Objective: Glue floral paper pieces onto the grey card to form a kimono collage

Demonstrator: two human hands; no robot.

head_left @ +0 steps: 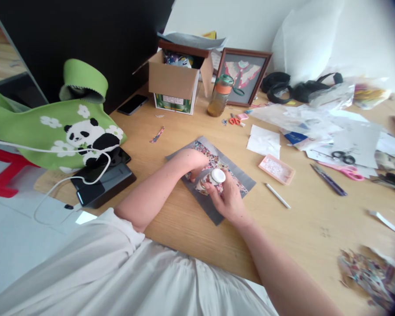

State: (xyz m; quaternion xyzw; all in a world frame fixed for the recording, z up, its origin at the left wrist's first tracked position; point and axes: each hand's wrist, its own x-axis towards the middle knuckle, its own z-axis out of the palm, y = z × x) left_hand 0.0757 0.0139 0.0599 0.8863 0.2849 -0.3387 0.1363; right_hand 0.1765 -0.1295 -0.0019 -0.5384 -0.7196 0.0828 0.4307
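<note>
A grey card [232, 175] with a colourful patterned paper piece glued on it lies on the wooden table [191, 228] in front of me. My left hand [194, 161] presses down on the patterned paper, fingers curled. My right hand [227, 199] grips a small white-capped glue stick [217, 176], held over the patterned paper close to the left hand's fingers.
A pink tray [277, 168] and a white pen [278, 195] lie right of the card. Scissors [344, 156], papers, a bottle [220, 94], a cardboard box [176, 81] and a framed picture [243, 75] sit further back. A green panda bag [52, 127], tablet and phones lie left. Paper scraps [368, 272] sit near right.
</note>
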